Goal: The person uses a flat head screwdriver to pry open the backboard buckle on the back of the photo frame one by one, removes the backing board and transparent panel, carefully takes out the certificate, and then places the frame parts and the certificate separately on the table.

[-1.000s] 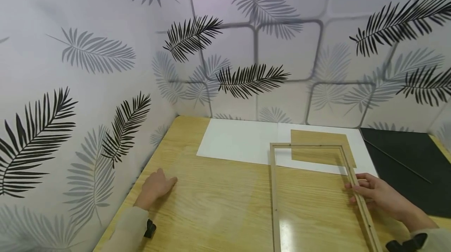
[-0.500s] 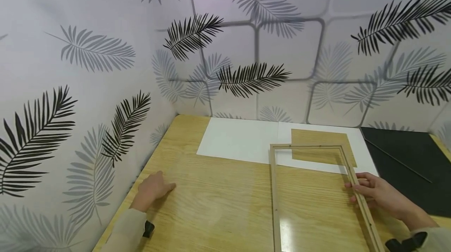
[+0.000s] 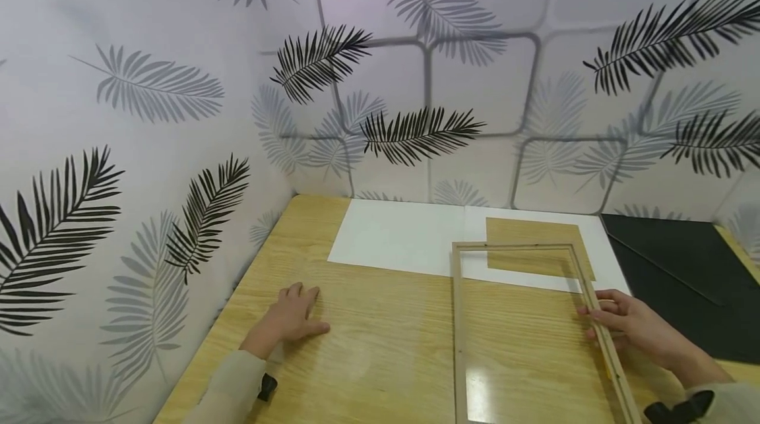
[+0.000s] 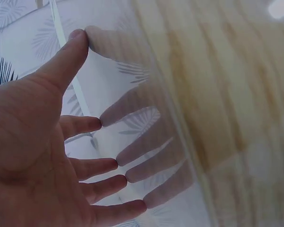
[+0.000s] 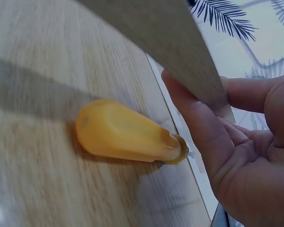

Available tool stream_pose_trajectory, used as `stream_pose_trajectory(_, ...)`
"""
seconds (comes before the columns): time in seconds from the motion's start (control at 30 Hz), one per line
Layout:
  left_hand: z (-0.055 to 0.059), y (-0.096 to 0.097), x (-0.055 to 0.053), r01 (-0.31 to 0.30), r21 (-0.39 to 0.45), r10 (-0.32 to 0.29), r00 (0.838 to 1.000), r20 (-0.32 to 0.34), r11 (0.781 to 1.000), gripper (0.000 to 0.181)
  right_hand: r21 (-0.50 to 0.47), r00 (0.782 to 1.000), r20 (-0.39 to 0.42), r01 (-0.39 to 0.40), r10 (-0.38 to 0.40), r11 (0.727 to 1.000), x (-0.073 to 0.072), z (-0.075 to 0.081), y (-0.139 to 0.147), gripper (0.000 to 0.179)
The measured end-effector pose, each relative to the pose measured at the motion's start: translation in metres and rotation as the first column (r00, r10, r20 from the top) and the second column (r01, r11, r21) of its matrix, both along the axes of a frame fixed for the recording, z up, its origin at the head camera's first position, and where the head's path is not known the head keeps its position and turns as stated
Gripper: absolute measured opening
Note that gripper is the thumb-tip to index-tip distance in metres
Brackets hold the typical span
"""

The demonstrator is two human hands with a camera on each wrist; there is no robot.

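Note:
With its fingers spread, my left hand (image 3: 287, 318) lies at the left of the wood-grain table. In the left wrist view its fingertips touch a glossy surface that mirrors them. My right hand (image 3: 644, 332) pinches the right side of a thin, light wooden picture frame (image 3: 459, 345) between thumb and fingers. The frame's near end runs out of the head view. Seen from the right wrist, the frame's bar (image 5: 165, 42) crosses above the table. Below it lies a translucent yellow-orange handle (image 5: 123, 132), tapering to a collar; only a bit of yellow shows beside the frame in the head view.
At the back of the table lie a white sheet (image 3: 392, 233) and a white mat (image 3: 602, 259) with a rectangular cutout. A black board (image 3: 683, 305) with a thin dark strip is at the right. Leaf-patterned walls (image 3: 332, 15) stand close behind and at the left.
My left hand has moved to the right and its fingers have spread. The right hand still holds the frame in about the same place. A bit of yellow now shows beside the frame.

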State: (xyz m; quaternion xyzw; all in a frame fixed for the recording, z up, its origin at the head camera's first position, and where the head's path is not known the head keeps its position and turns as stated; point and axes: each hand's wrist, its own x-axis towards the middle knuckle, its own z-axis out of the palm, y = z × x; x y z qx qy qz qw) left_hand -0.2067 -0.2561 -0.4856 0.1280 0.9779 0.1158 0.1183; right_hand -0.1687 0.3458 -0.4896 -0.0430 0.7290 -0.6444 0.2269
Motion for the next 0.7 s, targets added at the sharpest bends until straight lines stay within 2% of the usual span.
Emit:
stream_pose_trajectory(0.13, 0.002, 0.007, -0.003, 0.032, 0.015, -0.031, 0.999, -0.032, 0.999, 0.078, 0.008, 0.999, 0.000, 0.044, -0.044, 0.999, 0.002, 0.000, -0.006, 0.065)
stream_pose_trajectory(0.27, 0.009, 0.044, -0.004, 0.129, 0.120, -0.122, 0.991, -0.063, 0.984, 0.060, 0.005, 0.996, 0.001, 0.090, -0.090, 0.996, 0.004, 0.001, -0.011, 0.065)
stream_pose_trajectory(0.33, 0.011, 0.072, -0.002, 0.185, 0.213, -0.182, 0.983, -0.034, 0.959, 0.053, 0.001, 0.994, -0.010, 0.110, -0.110, 0.994, 0.004, 0.001, -0.013, 0.064)
stream_pose_trajectory(0.43, 0.011, 0.115, 0.007, 0.245, 0.367, -0.285, 0.957, 0.060, 0.898, 0.051, -0.004, 0.990, -0.034, 0.137, -0.137, 0.991, 0.003, 0.001, -0.015, 0.061)
stream_pose_trajectory(0.5, 0.010, 0.139, 0.013, 0.235, 0.445, -0.321, 0.938, 0.128, 0.864, 0.055, -0.021, 0.988, -0.044, 0.150, -0.151, 0.989, 0.003, 0.001, -0.017, 0.059)
stream_pose_trajectory(0.57, 0.008, 0.157, 0.018, 0.212, 0.493, -0.330, 0.929, 0.167, 0.844, 0.057, -0.046, 0.985, -0.042, 0.167, -0.169, 0.985, 0.002, 0.001, -0.017, 0.057)
stream_pose_trajectory(0.7, 0.009, 0.177, 0.021, 0.172, 0.527, -0.304, 0.937, 0.173, 0.832, 0.055, -0.112, 0.980, -0.062, 0.180, -0.187, 0.977, 0.000, 0.001, -0.015, 0.052)
